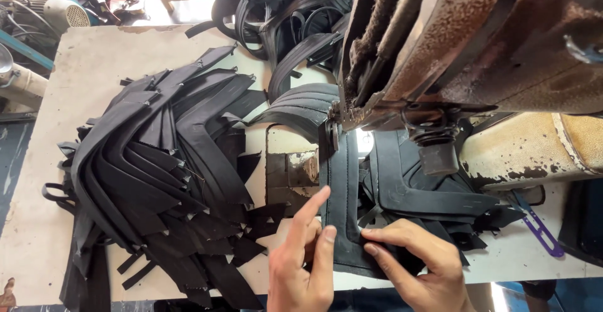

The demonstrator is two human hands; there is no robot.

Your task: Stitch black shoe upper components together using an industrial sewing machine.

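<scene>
Flat fingertips, nothing gripped: left hand (303, 258) and right hand (418, 262) press a black leather strip (344, 192) on the table (75, 86), feeding under a rusty sewing machine (452, 42). Leftward lies a pile of cut black pieces (157, 161).

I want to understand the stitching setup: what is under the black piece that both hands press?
Under the black piece, a dark metal plate shows to its left, on the white table. More black pieces lie at its right. What is directly beneath is covered. Left hand, right hand.
</scene>
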